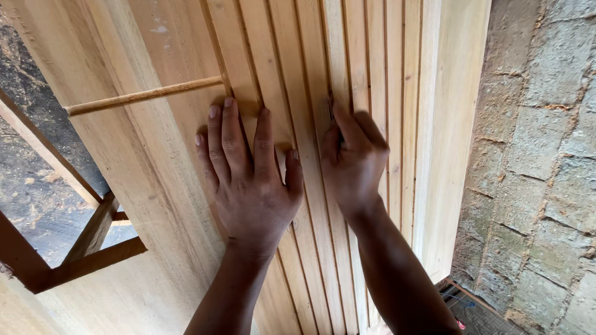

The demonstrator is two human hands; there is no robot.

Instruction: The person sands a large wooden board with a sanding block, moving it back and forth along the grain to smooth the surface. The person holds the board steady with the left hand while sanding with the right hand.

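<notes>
Slats (310,93) of pale wood, set edge to edge in a panel, run lengthwise from the near bottom edge up and away, leaning a bit left. The left hand (251,180) is laid flat on them, fingers spread and open, nothing gripped. Just beside it, the right hand (352,158) is curled with fingertips pressed into a groove between two slats; whether anything is pinched can't be told. Further up, a thin wooden dowel (143,95) is seen lying crosswise. A rough stone wall (540,155) stands at right.
</notes>
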